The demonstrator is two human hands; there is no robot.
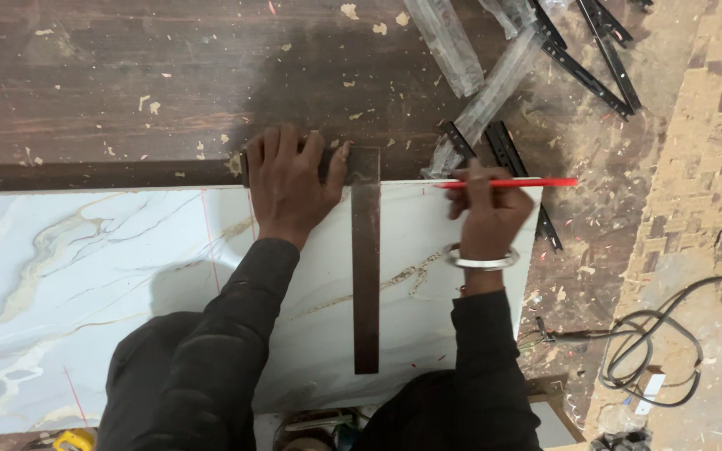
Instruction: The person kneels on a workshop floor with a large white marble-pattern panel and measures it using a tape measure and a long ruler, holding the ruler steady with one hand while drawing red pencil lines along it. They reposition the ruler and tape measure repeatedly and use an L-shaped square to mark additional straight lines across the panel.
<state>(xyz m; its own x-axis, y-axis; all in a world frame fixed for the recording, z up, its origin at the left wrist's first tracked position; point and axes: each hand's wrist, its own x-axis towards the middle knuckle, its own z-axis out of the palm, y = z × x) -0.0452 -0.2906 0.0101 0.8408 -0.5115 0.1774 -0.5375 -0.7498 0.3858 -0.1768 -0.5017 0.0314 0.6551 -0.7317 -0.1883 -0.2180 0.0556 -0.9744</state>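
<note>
Clear plastic packs (449, 42) lie at the top of the dark board (127, 83), long and thin, with black metal rails (595, 63) poking out of them and lying beside them. Your left hand (290, 188) is spread flat, fingers pressing down on the top end of the square (366, 259), right at the far edge of the white sheet (60, 276). The long dark blade of the square runs down across the sheet toward you. Your right hand (486, 213) is closed on a red pencil (516, 182), which lies sideways just past the sheet's far edge, to the right of the square. A silver bangle (482, 260) sits on that wrist. The sheet is white with gold and grey marble swirls and thin red lines drawn on it. Wood chips and dust are all over the board and the floor (712, 167). A black cable (653, 351) curls on the floor at the right. A yellow tape measure (73, 439) peeks in at the bottom left.
</note>
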